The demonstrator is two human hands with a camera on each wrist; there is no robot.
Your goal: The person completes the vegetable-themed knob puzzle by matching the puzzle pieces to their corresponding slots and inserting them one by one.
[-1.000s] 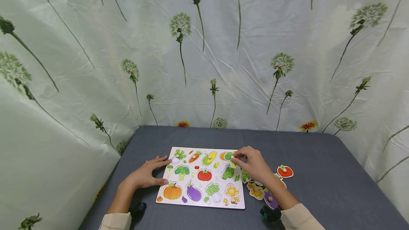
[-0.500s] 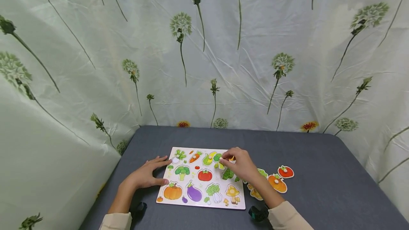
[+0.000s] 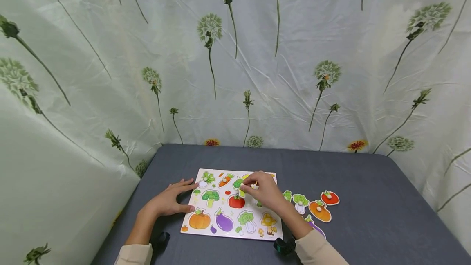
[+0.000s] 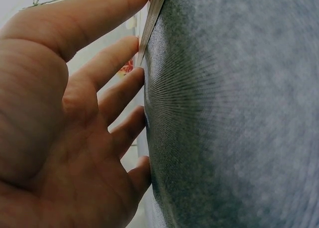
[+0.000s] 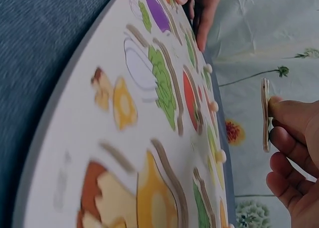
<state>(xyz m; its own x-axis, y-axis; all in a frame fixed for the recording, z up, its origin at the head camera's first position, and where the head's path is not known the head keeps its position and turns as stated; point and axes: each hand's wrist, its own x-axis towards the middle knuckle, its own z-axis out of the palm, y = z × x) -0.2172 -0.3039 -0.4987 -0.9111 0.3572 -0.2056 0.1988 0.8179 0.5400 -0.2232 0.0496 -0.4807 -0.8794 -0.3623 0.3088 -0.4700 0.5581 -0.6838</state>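
My right hand (image 3: 265, 191) pinches a broccoli puzzle piece (image 3: 238, 183) by its knob, above the white vegetable puzzle board (image 3: 220, 200). The right wrist view shows the broccoli piece (image 5: 265, 115) edge-on and lifted off the board. My left hand (image 3: 169, 200) lies with spread fingers at the board's left edge, thumb and fingertips touching it. A printed broccoli (image 3: 210, 198) shows left of the piece. Knobbed carrot (image 3: 225, 180) and turnip (image 3: 206, 179) pieces sit in the top row; the right hand partly hides the corn.
Loose pieces lie right of the board on the grey table (image 3: 368, 199): a tomato (image 3: 329, 198), a pumpkin (image 3: 319, 211), a bok choy (image 3: 301, 203), an eggplant (image 3: 315, 227) and others partly behind the right arm. A flowered curtain (image 3: 287, 93) hangs behind the table.
The right hand has carried the broccoli piece leftward from the board's top right corner to above its upper middle. The left hand has stayed at the left edge.
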